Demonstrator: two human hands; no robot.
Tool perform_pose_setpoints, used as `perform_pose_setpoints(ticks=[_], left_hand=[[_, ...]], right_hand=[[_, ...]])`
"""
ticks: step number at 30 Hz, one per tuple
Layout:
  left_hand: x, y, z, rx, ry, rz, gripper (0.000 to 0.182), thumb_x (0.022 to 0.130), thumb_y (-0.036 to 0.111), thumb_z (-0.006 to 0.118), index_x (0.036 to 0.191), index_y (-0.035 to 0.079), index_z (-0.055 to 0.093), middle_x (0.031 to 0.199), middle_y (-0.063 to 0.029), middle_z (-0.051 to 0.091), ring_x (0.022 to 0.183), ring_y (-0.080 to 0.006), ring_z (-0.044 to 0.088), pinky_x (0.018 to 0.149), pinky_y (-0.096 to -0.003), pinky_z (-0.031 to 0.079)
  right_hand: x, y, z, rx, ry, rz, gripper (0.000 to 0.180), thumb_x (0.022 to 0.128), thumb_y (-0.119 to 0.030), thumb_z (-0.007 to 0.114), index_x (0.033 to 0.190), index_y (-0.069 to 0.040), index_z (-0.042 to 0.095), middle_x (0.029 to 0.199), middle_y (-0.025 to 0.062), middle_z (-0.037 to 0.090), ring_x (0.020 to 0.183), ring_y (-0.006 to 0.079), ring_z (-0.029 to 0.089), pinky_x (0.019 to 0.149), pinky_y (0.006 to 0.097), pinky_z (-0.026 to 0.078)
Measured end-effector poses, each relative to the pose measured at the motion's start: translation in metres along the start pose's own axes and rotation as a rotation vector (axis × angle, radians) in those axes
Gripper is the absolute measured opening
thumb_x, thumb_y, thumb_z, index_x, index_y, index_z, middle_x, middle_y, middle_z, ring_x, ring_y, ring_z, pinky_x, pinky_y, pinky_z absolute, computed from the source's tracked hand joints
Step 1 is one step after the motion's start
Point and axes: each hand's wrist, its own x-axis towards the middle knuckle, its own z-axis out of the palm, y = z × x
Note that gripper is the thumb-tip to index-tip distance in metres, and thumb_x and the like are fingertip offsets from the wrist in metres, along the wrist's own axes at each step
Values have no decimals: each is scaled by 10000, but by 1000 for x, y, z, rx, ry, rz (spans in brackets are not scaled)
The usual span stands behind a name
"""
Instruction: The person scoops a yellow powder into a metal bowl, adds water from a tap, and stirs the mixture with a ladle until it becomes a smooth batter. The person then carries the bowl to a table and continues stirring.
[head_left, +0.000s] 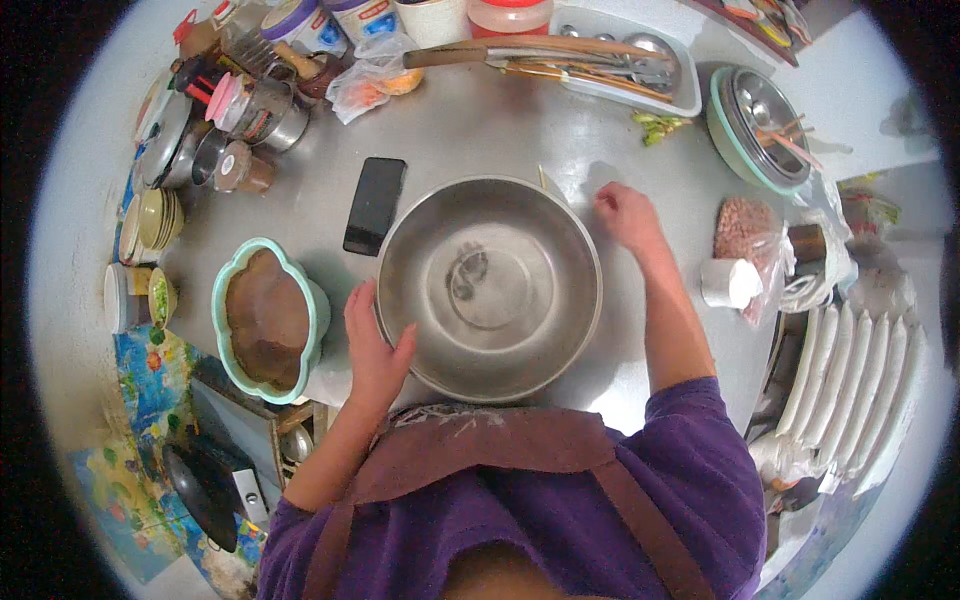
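A wide stainless steel basin (555, 300) stands on the metal tabletop right in front of me, with a few wet-looking marks on its bottom. My left hand (377, 352) rests against the basin's left rim, thumb over the edge and fingers along the outside. To the right of the basin, my right hand (621, 212) is just above or on the tabletop with its fingers curled; whether it holds anything small cannot be seen. A green scalloped bowl (319, 315) with brown contents sits left of my left hand. Beyond it lies a black smartphone (375, 206).
At the far side are a white tray (686, 97) with utensils, plastic bags (367, 79) and tubs. Jars and pots (285, 112) crowd the far left. On the right stand stacked bowls (720, 142), a bag of pinkish-brown bits (739, 225) and a white cup (721, 283).
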Motion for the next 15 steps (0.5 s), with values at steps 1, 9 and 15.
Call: perform_pose_setpoints(ticks=[1, 9, 15], left_hand=[[-2, -4, 4, -32, 14, -42, 653, 723, 104, 654, 1283, -3, 334, 1258, -226, 384, 1151, -332, 418, 974, -415, 341], [-24, -49, -13, -786, -148, -795, 249, 778, 96, 571, 1011, 52, 495, 881, -34, 575, 776, -154, 569, 658, -301, 483], [-67, -54, -42, -933, -156, -808, 276, 817, 71, 536, 1091, 65, 502, 1022, -52, 586, 889, -180, 580, 734, -349, 497]], right_hand=[[-9, -5, 9, -16, -43, 21, 252, 793, -287, 566, 915, -77, 634, 860, 160, 649, 833, 335, 621, 711, 429, 485], [0, -57, 42, -131, -82, 42, 225, 756, -170, 593, 905, -7, 634, 942, 200, 638, 897, 357, 614, 780, 437, 491], [6, -59, 36, -117, -121, 139, 203, 771, -134, 535, 899, -5, 625, 930, 205, 636, 900, 361, 612, 773, 439, 492]])
